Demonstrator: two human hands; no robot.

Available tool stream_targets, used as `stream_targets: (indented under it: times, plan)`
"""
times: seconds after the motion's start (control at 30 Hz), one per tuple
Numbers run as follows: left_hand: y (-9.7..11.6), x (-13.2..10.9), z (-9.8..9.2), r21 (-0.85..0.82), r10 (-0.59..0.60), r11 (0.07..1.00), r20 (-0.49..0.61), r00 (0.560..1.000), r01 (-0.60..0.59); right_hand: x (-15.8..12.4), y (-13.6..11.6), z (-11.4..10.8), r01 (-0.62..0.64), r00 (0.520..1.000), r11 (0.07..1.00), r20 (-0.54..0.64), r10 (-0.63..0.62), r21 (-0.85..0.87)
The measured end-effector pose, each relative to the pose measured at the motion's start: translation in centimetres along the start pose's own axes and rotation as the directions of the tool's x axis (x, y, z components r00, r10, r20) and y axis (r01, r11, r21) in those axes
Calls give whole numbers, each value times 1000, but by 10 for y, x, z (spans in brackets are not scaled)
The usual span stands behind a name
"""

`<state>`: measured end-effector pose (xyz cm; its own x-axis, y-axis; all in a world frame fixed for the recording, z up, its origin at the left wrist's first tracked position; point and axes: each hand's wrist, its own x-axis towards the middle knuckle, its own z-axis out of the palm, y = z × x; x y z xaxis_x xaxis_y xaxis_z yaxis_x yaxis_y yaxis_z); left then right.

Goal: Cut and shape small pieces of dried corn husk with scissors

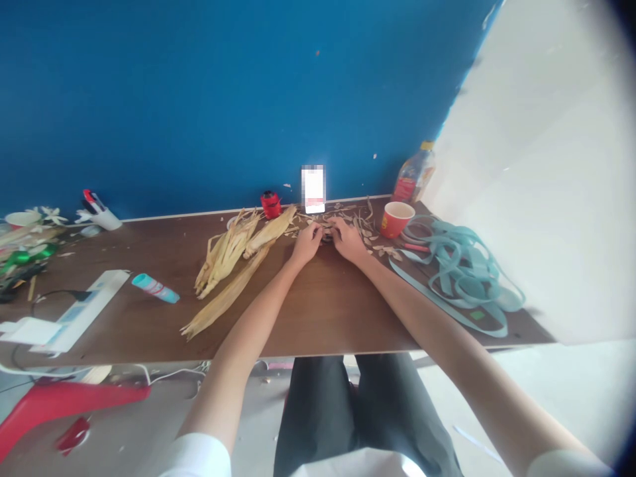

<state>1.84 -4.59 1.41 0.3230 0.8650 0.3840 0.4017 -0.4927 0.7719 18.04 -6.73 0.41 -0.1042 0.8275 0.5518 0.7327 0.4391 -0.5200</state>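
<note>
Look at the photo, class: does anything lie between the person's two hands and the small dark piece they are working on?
Nothing visible does. The left hand and right hand meet at the small dark piece, fingertips on it.

A brown table (pixel 322 311) is carrying dried husks (pixel 233 255) left of the hands, a red cup (pixel 396 218) and teal ribbon (pixel 460 268) lying to their right.

Both hands (pixel 328 240) w/ husk bits (pixel 325 232).

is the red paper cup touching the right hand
Apart. The head view shows bare brown table between the red paper cup and the right hand.
</note>
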Motion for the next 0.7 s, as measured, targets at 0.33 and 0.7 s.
stream_targets:
  times: [0.33,0.7]
  plan:
    - [4,-1,-2,63,146,987,-4,989,-145,1,1,-1,-10,999,1000,-40,11,29]
    - [8,-1,-3,96,158,983,5,987,-158,1,1,0,-29,999,999,-37,29,-12]
